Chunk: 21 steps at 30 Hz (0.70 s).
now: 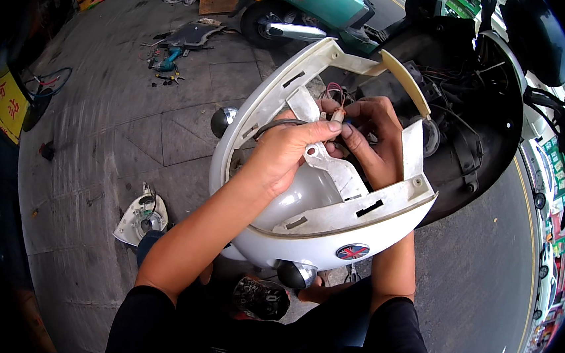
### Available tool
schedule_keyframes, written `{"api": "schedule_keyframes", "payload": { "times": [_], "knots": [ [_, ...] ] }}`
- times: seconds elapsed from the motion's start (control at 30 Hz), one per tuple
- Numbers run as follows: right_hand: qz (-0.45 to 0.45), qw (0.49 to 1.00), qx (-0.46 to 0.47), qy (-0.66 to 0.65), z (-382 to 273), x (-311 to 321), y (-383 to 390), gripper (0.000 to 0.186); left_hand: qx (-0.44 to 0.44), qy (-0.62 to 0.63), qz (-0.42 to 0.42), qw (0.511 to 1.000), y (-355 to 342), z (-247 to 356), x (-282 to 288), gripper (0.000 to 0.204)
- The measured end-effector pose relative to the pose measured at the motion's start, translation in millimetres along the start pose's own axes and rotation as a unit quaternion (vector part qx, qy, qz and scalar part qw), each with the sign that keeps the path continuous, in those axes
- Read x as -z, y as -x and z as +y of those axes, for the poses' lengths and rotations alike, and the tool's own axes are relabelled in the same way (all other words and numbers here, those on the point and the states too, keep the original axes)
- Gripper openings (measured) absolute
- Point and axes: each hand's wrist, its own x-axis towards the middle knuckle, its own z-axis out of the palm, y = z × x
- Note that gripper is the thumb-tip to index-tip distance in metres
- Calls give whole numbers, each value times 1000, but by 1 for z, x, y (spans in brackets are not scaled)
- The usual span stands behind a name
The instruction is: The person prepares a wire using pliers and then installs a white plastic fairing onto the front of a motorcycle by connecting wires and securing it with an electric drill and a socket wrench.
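A white scooter body shell, curved like a horseshoe, is in front of me with its inner side up. Over its opening, both my hands meet at a small pale wire connector with thin reddish wires running from it. My left hand pinches it from the left, thumb on top. From the right, my right hand closes its thumb and fingers on the same connector and wires; some fingertips are hidden. Below them are a white metal bracket and a smooth grey-white dome inside the shell.
The black underside of a scooter stands at the right. Behind is a green scooter. Left on the paving are a teal power tool, a dark panel and a white lamp housing. Rounded black lamps stick out from the shell.
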Motion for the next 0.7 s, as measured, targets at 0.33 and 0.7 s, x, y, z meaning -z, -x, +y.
{"api": "schedule_keyframes", "payload": {
  "times": [0.33, 0.7],
  "knots": [
    [86, 981, -45, -170, -2, -5, 6, 25, -3, 3, 18, 1000, -3, 2, -5, 34],
    [-24, 952, -244, -184, -22, 16, 44, 40, 29, 59, 7, 998, -3, 6, -1, 31]
  ]
}}
